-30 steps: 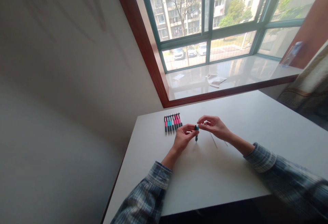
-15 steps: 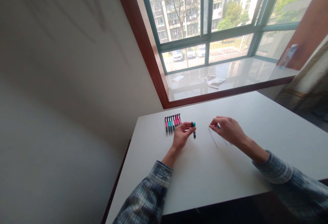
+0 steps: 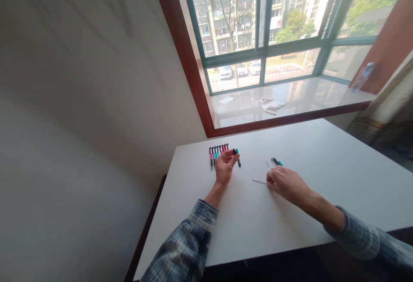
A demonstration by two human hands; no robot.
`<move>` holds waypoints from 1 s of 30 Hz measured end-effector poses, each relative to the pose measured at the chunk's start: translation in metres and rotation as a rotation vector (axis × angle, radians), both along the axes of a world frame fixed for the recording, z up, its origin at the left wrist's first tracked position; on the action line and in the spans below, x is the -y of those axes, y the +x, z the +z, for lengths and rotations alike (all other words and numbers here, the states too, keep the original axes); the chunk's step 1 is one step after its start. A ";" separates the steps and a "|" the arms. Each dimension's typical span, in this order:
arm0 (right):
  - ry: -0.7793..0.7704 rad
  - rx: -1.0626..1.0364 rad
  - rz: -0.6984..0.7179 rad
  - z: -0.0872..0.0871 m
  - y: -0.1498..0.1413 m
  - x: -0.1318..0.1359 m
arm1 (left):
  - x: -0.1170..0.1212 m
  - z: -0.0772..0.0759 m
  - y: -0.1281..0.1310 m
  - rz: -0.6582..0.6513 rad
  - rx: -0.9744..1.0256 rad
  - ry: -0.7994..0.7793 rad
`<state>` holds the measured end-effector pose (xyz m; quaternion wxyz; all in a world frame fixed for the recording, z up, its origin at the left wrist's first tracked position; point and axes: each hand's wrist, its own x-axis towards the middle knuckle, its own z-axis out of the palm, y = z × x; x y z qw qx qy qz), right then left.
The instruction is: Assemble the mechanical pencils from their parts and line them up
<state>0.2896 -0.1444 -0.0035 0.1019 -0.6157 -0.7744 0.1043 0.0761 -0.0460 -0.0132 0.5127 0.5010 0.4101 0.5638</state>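
Note:
My left hand (image 3: 224,169) is closed in a pinch around pen parts (image 3: 239,162), a teal piece and a black piece with a dark grip end pointing down. Between the fingertips of my right hand (image 3: 286,182) is a thin whitish pen refill (image 3: 259,181), its free end pointing left, low over the table. Just beyond the right hand lie a black and teal pen part (image 3: 278,161) and a small thin piece (image 3: 267,163). Several pens (image 3: 212,157) with pink, teal and white barrels stand side by side in a row behind my left hand, which partly hides them.
The white table (image 3: 245,226) meets the wall at the left and a red-brown window frame (image 3: 232,132) at the back. A crumpled cloth (image 3: 271,105), a paper (image 3: 226,100) and a clear bottle (image 3: 363,77) rest on the sill. A curtain (image 3: 377,114) hangs at the right.
My right hand has moved toward me and now has a refill pointing left, uncovering the pen part behind it. My left hand has shifted slightly left and away with its pen parts.

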 end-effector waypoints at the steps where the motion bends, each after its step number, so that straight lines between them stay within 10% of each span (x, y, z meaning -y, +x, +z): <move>1: -0.009 -0.017 0.028 0.001 0.000 0.002 | -0.001 0.000 -0.001 0.006 0.002 -0.001; 8: -0.095 -0.338 0.277 0.027 0.033 -0.015 | -0.001 -0.007 0.000 -0.032 -0.020 -0.015; 13: 0.060 -0.586 0.194 0.046 0.043 -0.055 | 0.003 -0.010 0.004 -0.123 -0.067 -0.024; 20: 0.307 -1.216 -0.009 0.033 0.000 -0.086 | 0.008 -0.009 0.009 -0.196 -0.100 -0.055; 30: 0.266 -1.214 0.000 0.023 -0.010 -0.084 | 0.012 0.000 0.012 -0.220 -0.138 0.000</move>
